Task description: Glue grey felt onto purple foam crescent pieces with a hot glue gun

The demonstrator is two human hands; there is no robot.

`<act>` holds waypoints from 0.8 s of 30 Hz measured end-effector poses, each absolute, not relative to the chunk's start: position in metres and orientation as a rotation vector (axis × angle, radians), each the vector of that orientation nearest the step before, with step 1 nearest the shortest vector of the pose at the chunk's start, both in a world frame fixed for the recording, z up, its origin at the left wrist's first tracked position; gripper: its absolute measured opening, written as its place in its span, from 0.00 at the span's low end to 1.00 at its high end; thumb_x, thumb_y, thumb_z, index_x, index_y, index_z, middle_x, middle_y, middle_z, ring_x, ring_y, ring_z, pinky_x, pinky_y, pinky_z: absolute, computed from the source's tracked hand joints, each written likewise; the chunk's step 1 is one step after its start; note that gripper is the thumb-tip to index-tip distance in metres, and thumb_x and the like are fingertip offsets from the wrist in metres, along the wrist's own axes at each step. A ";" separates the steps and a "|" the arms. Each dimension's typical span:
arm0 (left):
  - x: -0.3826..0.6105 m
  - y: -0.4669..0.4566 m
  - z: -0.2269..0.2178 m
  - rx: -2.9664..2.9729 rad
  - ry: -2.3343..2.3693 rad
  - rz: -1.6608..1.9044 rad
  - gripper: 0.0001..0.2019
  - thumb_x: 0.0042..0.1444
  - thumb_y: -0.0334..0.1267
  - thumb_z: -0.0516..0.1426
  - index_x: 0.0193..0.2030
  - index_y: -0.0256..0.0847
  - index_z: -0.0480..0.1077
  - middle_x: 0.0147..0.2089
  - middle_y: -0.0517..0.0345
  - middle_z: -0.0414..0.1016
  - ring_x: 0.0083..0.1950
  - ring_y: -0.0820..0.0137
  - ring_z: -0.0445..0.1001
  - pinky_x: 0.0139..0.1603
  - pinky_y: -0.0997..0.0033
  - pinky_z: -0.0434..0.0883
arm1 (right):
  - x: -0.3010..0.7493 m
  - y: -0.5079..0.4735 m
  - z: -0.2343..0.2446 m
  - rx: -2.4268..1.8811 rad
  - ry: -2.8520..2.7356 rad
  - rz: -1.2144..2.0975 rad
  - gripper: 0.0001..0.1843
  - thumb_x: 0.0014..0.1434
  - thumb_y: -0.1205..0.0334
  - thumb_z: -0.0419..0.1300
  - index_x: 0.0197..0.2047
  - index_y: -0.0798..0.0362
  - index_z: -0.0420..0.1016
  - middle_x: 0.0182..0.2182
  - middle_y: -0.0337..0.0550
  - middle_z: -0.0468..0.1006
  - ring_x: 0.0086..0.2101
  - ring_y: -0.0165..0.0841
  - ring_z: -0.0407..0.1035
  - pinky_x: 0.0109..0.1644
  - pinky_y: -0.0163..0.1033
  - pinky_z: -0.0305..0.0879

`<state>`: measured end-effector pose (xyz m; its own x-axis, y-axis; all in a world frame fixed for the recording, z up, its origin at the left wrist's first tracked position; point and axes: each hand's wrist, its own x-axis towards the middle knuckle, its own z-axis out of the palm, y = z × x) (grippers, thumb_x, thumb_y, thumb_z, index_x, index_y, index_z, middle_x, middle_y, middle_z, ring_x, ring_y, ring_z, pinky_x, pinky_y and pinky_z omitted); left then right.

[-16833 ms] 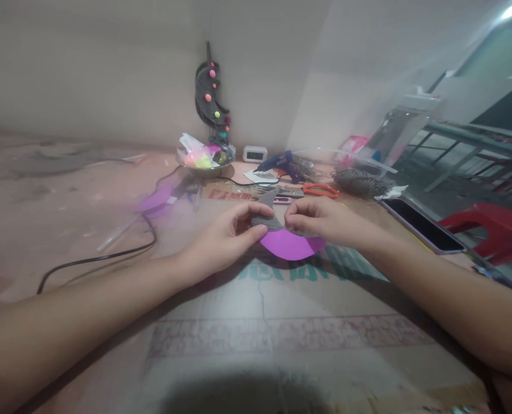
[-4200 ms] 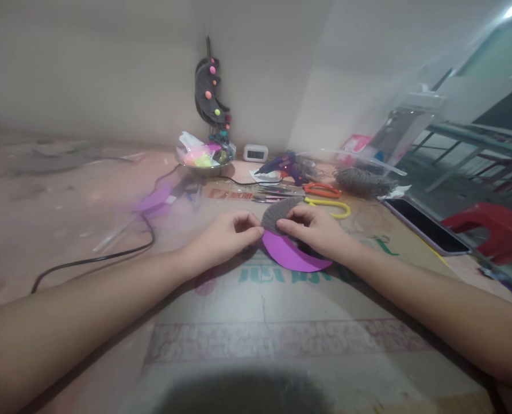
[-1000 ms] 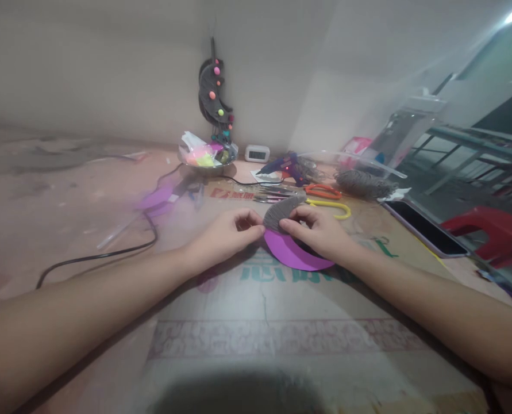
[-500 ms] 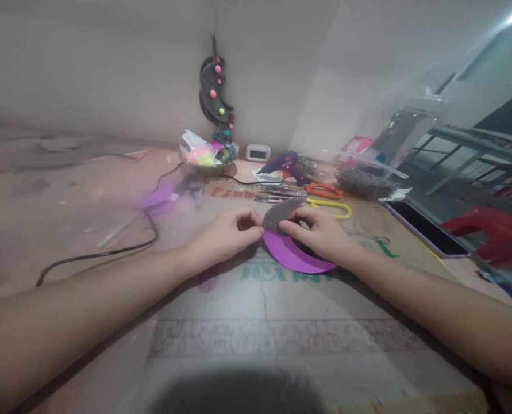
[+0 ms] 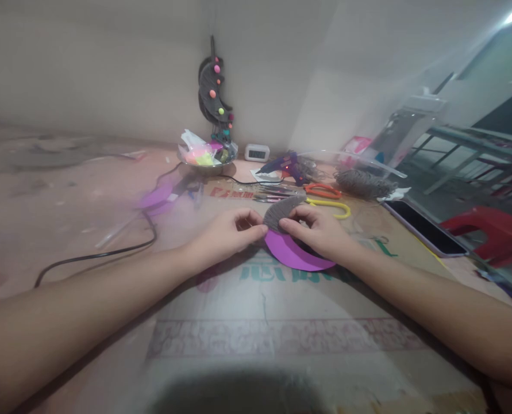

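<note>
Between my hands is a purple crescent-shaped piece, its upper part wrapped in grey yarn. My left hand has thumb and forefinger closed at the left edge of the piece, where purple meets grey. With its thumb lying on the yarn, my right hand grips the crescent from the right and hides part of its middle. The lower purple end shows no yarn. Just beyond the hands lie yellow-handled scissors and orange-handled scissors.
A purple glue gun, a white digital clock and a metal bowl of bright bits stand at the back. A yarn-wrapped crescent with coloured balls hangs above. Rightward are a grey yarn bundle and a phone.
My left thumb has shifted slightly right along the edge of the crescent. My right hand keeps its hold, and the view has moved only a little.
</note>
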<state>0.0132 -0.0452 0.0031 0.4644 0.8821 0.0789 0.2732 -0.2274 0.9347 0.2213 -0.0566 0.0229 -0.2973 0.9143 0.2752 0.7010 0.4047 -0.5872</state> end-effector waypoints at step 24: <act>0.013 -0.044 -0.002 1.749 0.963 0.825 0.02 0.51 0.34 0.56 0.30 0.39 0.68 0.26 0.64 0.69 0.27 0.75 0.65 0.28 0.75 0.64 | 0.222 -0.056 0.020 -1.348 -2.134 0.456 0.15 0.57 0.53 0.58 0.26 0.54 0.72 0.23 0.39 0.71 0.26 0.29 0.63 0.31 0.35 0.57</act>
